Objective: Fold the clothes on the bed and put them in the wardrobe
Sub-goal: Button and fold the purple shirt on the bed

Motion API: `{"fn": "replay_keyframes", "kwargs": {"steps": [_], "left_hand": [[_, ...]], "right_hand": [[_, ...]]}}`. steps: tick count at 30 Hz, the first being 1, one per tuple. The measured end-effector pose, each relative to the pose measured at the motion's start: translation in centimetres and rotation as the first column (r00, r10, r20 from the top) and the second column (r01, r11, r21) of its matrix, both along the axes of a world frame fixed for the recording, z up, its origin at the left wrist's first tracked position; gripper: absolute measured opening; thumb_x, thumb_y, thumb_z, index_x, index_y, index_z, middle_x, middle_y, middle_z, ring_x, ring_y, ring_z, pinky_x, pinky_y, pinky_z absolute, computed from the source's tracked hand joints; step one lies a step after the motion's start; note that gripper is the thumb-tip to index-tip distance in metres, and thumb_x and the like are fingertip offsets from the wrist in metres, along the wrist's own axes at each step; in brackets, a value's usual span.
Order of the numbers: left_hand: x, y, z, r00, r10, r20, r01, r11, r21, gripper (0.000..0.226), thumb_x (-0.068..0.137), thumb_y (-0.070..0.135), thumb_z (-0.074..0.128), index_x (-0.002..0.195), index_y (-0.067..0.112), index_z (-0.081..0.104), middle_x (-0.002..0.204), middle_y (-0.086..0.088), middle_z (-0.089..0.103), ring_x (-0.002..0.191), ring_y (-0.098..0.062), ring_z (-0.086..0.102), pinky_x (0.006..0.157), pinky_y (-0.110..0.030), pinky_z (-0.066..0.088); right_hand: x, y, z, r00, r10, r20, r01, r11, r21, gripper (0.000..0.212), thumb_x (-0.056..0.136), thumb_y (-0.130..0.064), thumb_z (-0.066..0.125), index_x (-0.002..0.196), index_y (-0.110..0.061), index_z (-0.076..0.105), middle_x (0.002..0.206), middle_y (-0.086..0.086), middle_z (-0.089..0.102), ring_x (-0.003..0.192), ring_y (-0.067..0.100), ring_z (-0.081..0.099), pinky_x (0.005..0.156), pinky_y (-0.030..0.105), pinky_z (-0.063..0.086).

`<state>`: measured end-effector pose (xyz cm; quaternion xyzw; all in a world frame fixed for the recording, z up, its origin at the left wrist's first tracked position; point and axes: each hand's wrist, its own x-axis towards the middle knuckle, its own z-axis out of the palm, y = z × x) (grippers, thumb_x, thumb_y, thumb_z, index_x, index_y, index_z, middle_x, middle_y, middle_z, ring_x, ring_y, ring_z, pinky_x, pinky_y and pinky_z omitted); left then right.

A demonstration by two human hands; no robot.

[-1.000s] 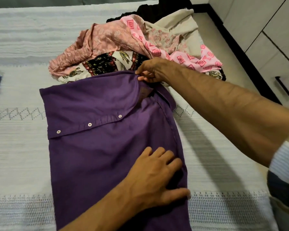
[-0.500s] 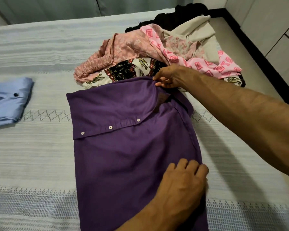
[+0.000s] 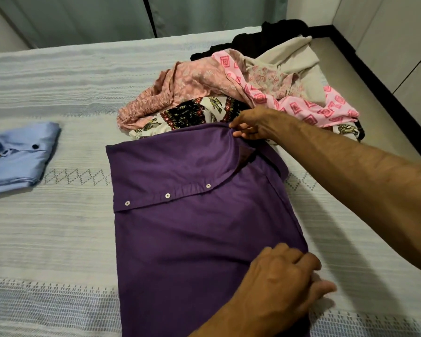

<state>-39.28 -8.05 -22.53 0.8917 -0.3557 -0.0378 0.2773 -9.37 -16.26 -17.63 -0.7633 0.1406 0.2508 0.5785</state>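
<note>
**A:** What was on the bed just then?

**B:** A purple shirt, spread flat across the pale woven bedspread, partly folded. One flap lay turned over the upper part, with its button placket running at a slant and three white buttons showing along it. The cloth looked smooth, with few creases.

**A:** And the hands?

**B:** The right hand was stretched out at the far edge of the shirt, arm long and nearly straight across the right side of the picture. Its grip was narrow, thumb and fingers pinching the purple cloth by the collar. The left hand sat at the near right edge, knuckles up, fingers curled over the side fold; the fingertips were hidden, but it appeared to be holding that edge.

**A:** What lay around them?

**B:** Just beyond the right hand was the heap of unfolded clothes: a dusty pink printed garment, a brighter pink one with square motifs just right of the hand, a white, black and red piece with an elephant print touching the shirt's far edge, and beige and black cloth at the back. Well off to the left of both hands lay a folded light blue shirt, collar side at the frame's edge. Pale cabinet doors stood beyond the right arm, past the edge of the bed.
</note>
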Motion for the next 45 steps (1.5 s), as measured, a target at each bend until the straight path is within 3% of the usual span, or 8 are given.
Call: {"fn": "replay_keyframes", "kwargs": {"steps": [5, 10, 17, 22, 28, 34, 41, 45], "left_hand": [[6.0, 3.0, 1.6, 0.908, 0.355, 0.225, -0.331, 0.934, -0.138, 0.021, 0.103, 0.043, 0.056, 0.109, 0.024, 0.063, 0.102, 0.006, 0.06, 0.092, -0.019, 0.051, 0.075, -0.041, 0.046], [15.6, 4.8, 1.5, 0.711, 0.691, 0.126, -0.698, 0.716, 0.011, 0.067, 0.09, 0.065, 0.061, 0.134, 0.016, 0.05, 0.127, -0.003, 0.055, 0.113, -0.026, 0.05, 0.09, -0.044, 0.046], [19.6, 4.1, 2.4, 0.748, 0.654, 0.113, -0.663, 0.732, 0.159, 0.023, 0.101, 0.039, 0.056, 0.109, 0.019, 0.063, 0.109, -0.003, 0.067, 0.105, -0.029, 0.062, 0.083, -0.045, 0.042], [18.4, 4.5, 1.4, 0.89, 0.37, 0.266, -0.405, 0.91, 0.088, 0.037, 0.098, 0.05, 0.062, 0.124, 0.025, 0.061, 0.118, -0.002, 0.057, 0.103, -0.026, 0.053, 0.078, -0.042, 0.043], [19.3, 4.4, 1.3, 0.951, 0.283, 0.122, -0.307, 0.911, 0.276, 0.061, 0.085, 0.078, 0.06, 0.12, 0.028, 0.066, 0.114, 0.005, 0.061, 0.11, -0.019, 0.052, 0.081, -0.04, 0.045], [21.0, 3.8, 3.4, 0.969, 0.141, 0.205, -0.216, 0.886, 0.41, 0.03, 0.102, 0.038, 0.056, 0.121, 0.02, 0.071, 0.111, -0.009, 0.068, 0.101, -0.033, 0.064, 0.066, -0.036, 0.041], [22.6, 7.9, 3.9, 0.82, 0.481, -0.31, -0.543, 0.826, -0.152, 0.019, 0.096, 0.041, 0.071, 0.095, 0.025, 0.081, 0.086, 0.004, 0.078, 0.082, -0.01, 0.071, 0.079, -0.032, 0.054], [19.6, 9.5, 4.6, 0.863, 0.427, -0.27, -0.504, 0.766, -0.399, 0.017, 0.098, 0.033, 0.072, 0.087, 0.021, 0.074, 0.064, 0.001, 0.071, 0.056, -0.013, 0.068, 0.065, -0.033, 0.059]], "right_hand": [[1.9, 0.2, -1.2, 0.998, -0.054, -0.039, 0.053, 0.999, -0.01, 0.014, 0.097, -0.008, 0.067, 0.085, -0.013, 0.062, 0.08, -0.001, 0.063, 0.045, 0.004, 0.066, 0.042, 0.014, 0.047], [2.2, 0.4, -1.3, 0.996, -0.072, -0.055, 0.072, 0.997, 0.007, 0.012, 0.096, -0.008, 0.067, 0.086, -0.012, 0.062, 0.079, -0.001, 0.065, 0.044, 0.004, 0.066, 0.039, 0.013, 0.045], [2.4, 0.1, -1.5, 0.995, -0.059, -0.077, 0.06, 0.998, 0.021, 0.015, 0.095, -0.008, 0.069, 0.084, -0.013, 0.061, 0.079, -0.001, 0.064, 0.058, 0.007, 0.065, 0.043, 0.014, 0.044], [2.5, 0.1, -1.8, 0.995, -0.062, -0.076, 0.065, 0.997, 0.039, 0.014, 0.095, -0.008, 0.069, 0.085, -0.013, 0.061, 0.076, -0.001, 0.061, 0.049, 0.006, 0.064, 0.039, 0.014, 0.044], [2.4, 0.1, -1.7, 0.996, -0.057, -0.066, 0.059, 0.998, 0.027, 0.015, 0.095, -0.009, 0.069, 0.083, -0.014, 0.062, 0.074, -0.003, 0.061, 0.045, 0.004, 0.065, 0.041, 0.014, 0.044], [2.5, 0.2, -2.0, 0.996, -0.062, -0.06, 0.064, 0.998, 0.021, 0.013, 0.094, -0.01, 0.07, 0.084, -0.015, 0.064, 0.076, -0.003, 0.064, 0.051, 0.004, 0.067, 0.041, 0.014, 0.045], [2.7, 0.0, -2.1, 0.997, -0.041, -0.068, 0.044, 0.999, 0.029, 0.016, 0.094, -0.009, 0.069, 0.081, -0.014, 0.061, 0.075, -0.001, 0.06, 0.059, 0.008, 0.058, 0.04, 0.014, 0.044], [2.9, -0.1, -2.2, 0.996, -0.039, -0.074, 0.041, 0.999, 0.022, 0.016, 0.095, -0.01, 0.069, 0.081, -0.014, 0.062, 0.07, -0.003, 0.06, 0.044, 0.003, 0.06, 0.039, 0.013, 0.043]]}}
